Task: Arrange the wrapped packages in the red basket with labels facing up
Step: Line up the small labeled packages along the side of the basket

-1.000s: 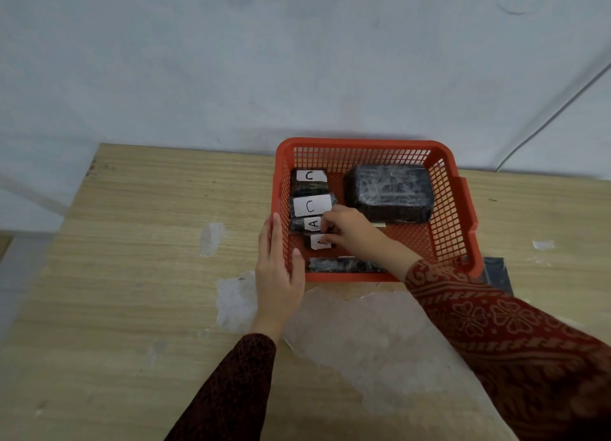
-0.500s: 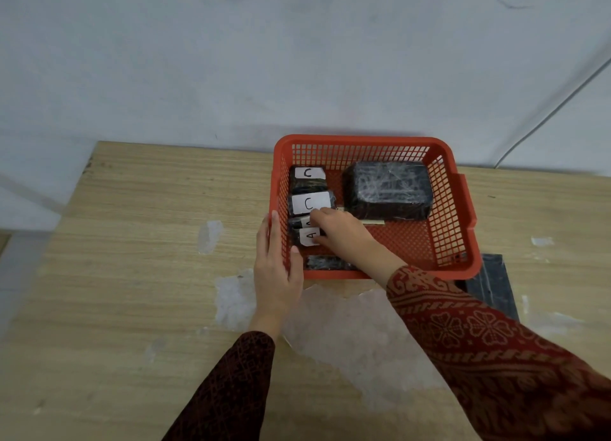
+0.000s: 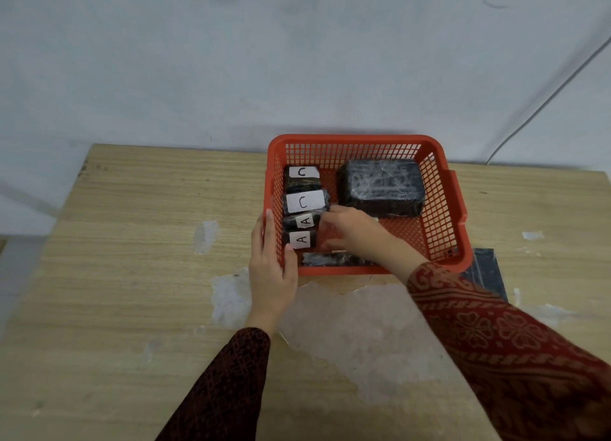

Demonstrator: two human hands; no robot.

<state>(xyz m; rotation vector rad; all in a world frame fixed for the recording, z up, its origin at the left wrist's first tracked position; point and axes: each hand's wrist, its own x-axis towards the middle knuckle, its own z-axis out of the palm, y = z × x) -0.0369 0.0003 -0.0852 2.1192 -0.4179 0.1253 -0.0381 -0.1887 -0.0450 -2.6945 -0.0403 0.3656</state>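
The red basket (image 3: pixel 443 209) sits at the back of the wooden table. A column of small black wrapped packages lines its left side, white labels up: two marked C (image 3: pixel 302 172) (image 3: pixel 305 201), then two marked A (image 3: pixel 305 221) (image 3: pixel 301 239). A large black package (image 3: pixel 382 186) without a visible label fills the back right. Another small dark package (image 3: pixel 330 259) lies along the front wall. My left hand (image 3: pixel 272 265) grips the basket's front-left corner. My right hand (image 3: pixel 350 234) reaches into the basket, fingers against the right ends of the A packages.
A flat dark sheet (image 3: pixel 486 272) lies on the table under the basket's front-right corner. Patches of torn white paper (image 3: pixel 360 318) stick to the tabletop in front of the basket. A wall stands just behind the table, with a cable (image 3: pixel 542 106) at the right.
My right hand has pushed the two A packages to the left so that they line up under the C packages. My left hand has stayed on the basket's corner.
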